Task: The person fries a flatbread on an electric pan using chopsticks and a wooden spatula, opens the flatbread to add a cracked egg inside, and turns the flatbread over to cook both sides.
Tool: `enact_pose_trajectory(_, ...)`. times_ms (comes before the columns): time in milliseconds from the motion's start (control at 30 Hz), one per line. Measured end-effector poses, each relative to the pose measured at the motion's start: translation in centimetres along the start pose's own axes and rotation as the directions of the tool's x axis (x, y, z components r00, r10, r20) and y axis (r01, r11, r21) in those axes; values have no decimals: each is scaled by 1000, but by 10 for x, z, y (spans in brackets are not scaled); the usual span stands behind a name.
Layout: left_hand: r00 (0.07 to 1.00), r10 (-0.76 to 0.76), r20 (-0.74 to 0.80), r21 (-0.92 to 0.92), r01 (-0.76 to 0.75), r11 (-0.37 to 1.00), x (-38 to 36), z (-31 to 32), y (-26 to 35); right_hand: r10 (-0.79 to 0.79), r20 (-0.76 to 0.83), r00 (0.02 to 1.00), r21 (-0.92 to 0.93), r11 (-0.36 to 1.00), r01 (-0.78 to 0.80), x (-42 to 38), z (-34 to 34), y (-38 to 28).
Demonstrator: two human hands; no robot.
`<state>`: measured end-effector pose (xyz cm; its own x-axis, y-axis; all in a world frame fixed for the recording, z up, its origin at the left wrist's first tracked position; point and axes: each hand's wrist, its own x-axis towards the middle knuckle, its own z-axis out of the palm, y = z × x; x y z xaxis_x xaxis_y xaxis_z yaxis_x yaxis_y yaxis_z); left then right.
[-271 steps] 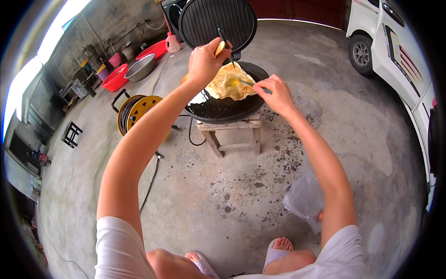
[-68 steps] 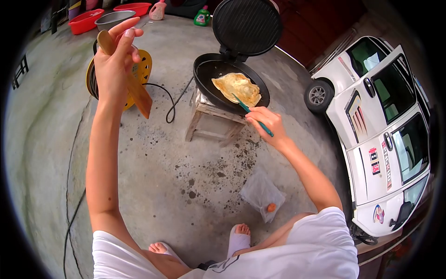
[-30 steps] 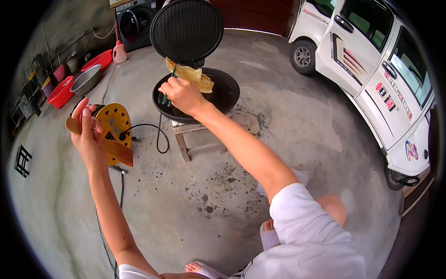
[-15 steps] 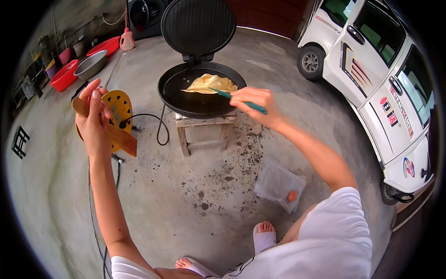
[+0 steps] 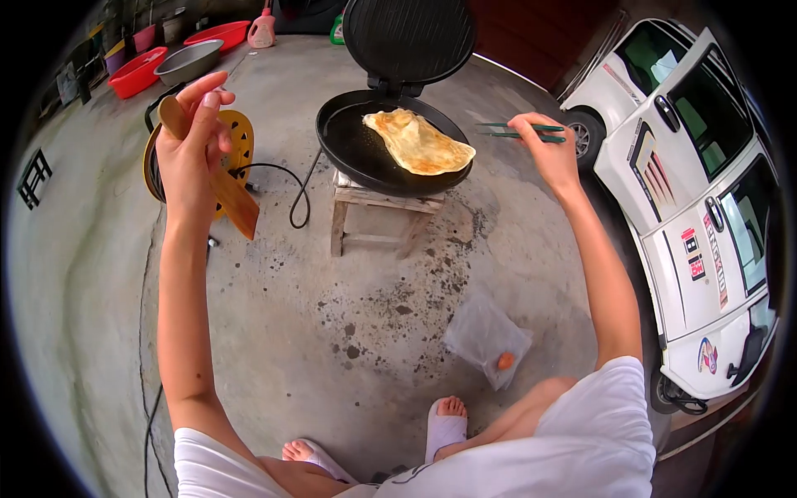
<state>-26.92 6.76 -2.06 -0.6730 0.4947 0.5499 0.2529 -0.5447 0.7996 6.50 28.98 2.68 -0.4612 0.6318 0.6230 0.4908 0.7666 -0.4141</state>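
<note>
Left hand (image 5: 193,149): fingers grip a wooden spatula (image 5: 237,204). Right hand (image 5: 548,156): fingers pinch green chopsticks (image 5: 550,128), tips apart from the flatbread (image 5: 422,143), which lies in the black pan (image 5: 347,133), reaching its right rim. The pan stands on a wooden stool (image 5: 378,197).

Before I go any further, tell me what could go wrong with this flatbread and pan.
The flatbread lies with its right edge at the rim of the pan, so a nudge from the green chopsticks in the right hand might push it over.
The pan overhangs the wooden stool, so a knock could tip it.
The black cord loops beside the stool; a snag might tug the pan.
</note>
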Motion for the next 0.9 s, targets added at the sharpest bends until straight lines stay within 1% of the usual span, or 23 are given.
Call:
enact_pose_trajectory(33,1000,2,-2,-7,-2,1000,2,-2,-1,36,49,998,137,990,-42,-4,1,-18)
enact_pose_trajectory(133,1000,1,12,-48,-1,999,3,-5,-4,48,250,967,250,962,-112,-22,10,-43)
enact_pose_trajectory(167,1000,-1,15,-62,2,998,4,-5,-4,16,286,958,249,964,-91,-28,15,-44)
enact_pose_trajectory(200,1000,-3,16,-77,5,997,3,-4,-3,-136,258,957,162,982,96,-34,24,-42)
enact_pose_trajectory(233,1000,-13,20,-102,15,995,1,-3,-1,-288,241,927,72,958,279,-42,35,-36)
enact_pose_trajectory(267,1000,-13,24,-111,15,994,1,-3,-2,-434,236,870,-19,893,450,-49,47,-31)
enact_pose_trajectory(367,1000,1,31,-121,2,993,3,-6,-2,-503,310,807,-135,816,561,-67,78,-18)
enact_pose_trajectory(500,999,-15,35,-138,20,990,1,-13,-2,-628,266,732,-190,710,678,-53,100,4)
enact_pose_trajectory(600,999,-8,32,-141,13,990,2,-18,0,-672,237,702,-239,660,712,-37,87,-9)
enact_pose_trajectory(700,1000,7,21,-136,-4,991,5,-21,-2,-704,160,692,-252,648,719,-17,62,-33)
enact_pose_trajectory(800,1000,1,13,-161,1,987,4,-20,0,-651,73,755,-200,733,651,2,43,-45)
enact_pose_trajectory(900,1000,-1,11,-174,3,985,5,-19,0,-650,91,754,-208,728,653,11,34,-49)
